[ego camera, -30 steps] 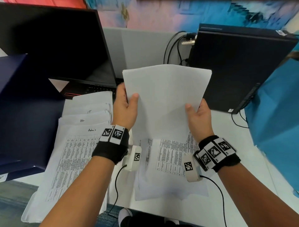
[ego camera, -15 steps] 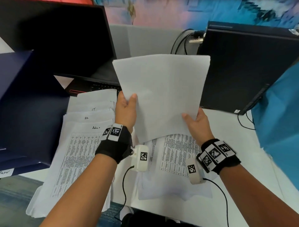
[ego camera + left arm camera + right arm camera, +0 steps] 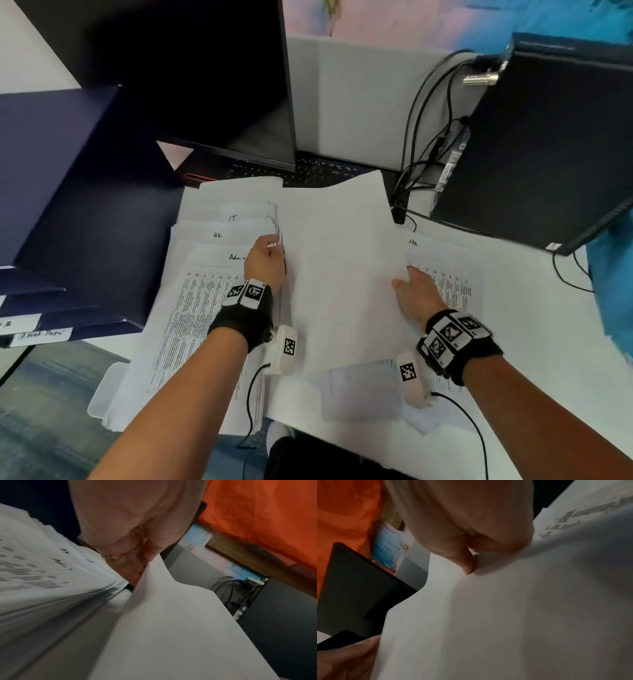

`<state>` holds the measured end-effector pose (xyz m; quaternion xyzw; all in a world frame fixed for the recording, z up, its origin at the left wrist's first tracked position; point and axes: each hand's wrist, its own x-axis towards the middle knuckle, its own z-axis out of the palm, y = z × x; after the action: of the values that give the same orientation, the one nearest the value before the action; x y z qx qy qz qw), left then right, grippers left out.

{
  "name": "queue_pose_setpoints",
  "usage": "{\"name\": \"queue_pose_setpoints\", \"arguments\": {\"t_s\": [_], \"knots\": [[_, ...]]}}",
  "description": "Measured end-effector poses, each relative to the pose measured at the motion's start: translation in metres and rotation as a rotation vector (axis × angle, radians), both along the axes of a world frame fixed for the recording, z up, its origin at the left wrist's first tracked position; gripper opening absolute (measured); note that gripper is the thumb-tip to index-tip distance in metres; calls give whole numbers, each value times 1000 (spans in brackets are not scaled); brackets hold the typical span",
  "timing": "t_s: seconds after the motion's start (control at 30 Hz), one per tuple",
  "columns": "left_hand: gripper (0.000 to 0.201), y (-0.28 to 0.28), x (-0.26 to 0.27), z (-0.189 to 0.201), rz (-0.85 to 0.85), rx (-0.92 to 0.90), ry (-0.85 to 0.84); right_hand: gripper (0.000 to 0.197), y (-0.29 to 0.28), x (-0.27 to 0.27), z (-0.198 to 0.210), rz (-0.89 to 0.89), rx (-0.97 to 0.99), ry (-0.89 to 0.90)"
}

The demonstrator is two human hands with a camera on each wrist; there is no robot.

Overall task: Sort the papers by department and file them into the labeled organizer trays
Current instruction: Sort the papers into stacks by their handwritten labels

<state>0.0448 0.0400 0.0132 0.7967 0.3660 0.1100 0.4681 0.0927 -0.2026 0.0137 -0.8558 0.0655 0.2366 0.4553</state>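
Observation:
A blank white sheaf of paper (image 3: 337, 270) lies low over the desk between my hands. My left hand (image 3: 270, 255) grips its left edge, fingers curled under (image 3: 130, 566). My right hand (image 3: 416, 291) holds its right edge, thumb on top (image 3: 467, 562). Left of it lie fanned stacks headed IT (image 3: 233, 217), HR (image 3: 217, 235) and Admin (image 3: 205, 308). A printed HR sheet (image 3: 445, 274) lies under my right hand. The dark blue organizer trays (image 3: 68, 212) stand at the left, with labels on their fronts (image 3: 41, 334).
A laptop (image 3: 205, 85) stands open behind the stacks. A black computer tower (image 3: 534, 144) with cables (image 3: 421, 144) stands at the back right. Blue cloth (image 3: 613, 274) hangs at the right edge. The desk's front edge runs near my forearms.
Both hands have lowered the blank sheaf from upright in front of me down to just over the desk, and it now covers the printed sheets in the middle.

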Motion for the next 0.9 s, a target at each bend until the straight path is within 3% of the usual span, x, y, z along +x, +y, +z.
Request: {"name": "queue_pose_setpoints", "arguments": {"t_s": [0.13, 0.23, 0.3, 0.4, 0.47, 0.8, 0.87, 0.9], "knots": [[26, 16, -3, -11, -1, 119, 178, 43, 9, 3, -12, -30, -76, 45], [33, 25, -4, -18, -68, 275, 458, 50, 13, 5, -23, -36, -110, 70], [57, 23, -7, -20, -71, 332, 637, 50, 14, 6, -28, -50, -113, 89], [87, 18, -10, -28, -89, 372, 745, 53, 15, 9, -35, -54, -126, 108], [90, 19, -9, -36, -109, 424, 768, 54, 16, 10, -39, -53, -138, 124], [46, 32, 3, -34, -198, 505, 722, 53, 11, 20, -56, -94, -72, 159], [49, 38, 3, -33, -226, 506, 687, 45, 9, 23, -61, -92, -40, 176], [60, 43, 2, -32, -236, 470, 661, 42, 8, 24, -64, -89, -20, 183]]}}
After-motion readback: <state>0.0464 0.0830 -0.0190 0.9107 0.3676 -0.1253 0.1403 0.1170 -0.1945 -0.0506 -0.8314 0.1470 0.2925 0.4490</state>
